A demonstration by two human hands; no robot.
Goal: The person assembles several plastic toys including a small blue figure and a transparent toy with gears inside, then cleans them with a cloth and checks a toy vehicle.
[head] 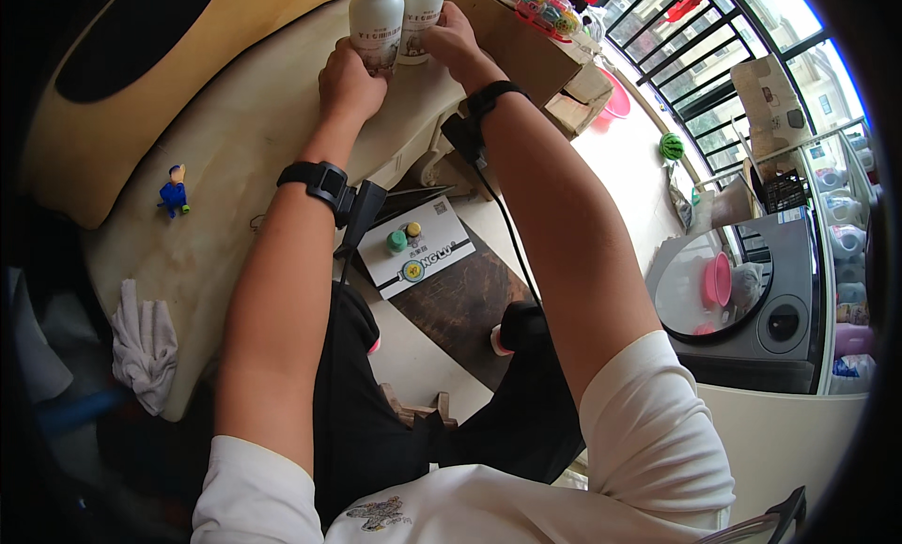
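At the top of the head view, my left hand (350, 84) grips a white bottle (377, 22) with printed writing. Beside it, my right hand (454, 42) is closed around a second white bottle (421, 15). Both bottles stand upright, side by side, over the far part of a cream marble-like tabletop (282, 114); their tops are partly cut off by the picture's rim. Below my forearms, a green cap (397, 241) and a yellow cap (414, 229) lie on a white printed box or board (437, 262). I wear a dark strap with a device on each wrist.
A blue toy figure (173, 192) and a white cloth (144, 347) lie on the tabletop at left. An open cardboard box (521, 44) stands right of the bottles, near a toy helicopter (546, 12). Further right are a watermelon-patterned ball (671, 146) and a grey washing machine (747, 297).
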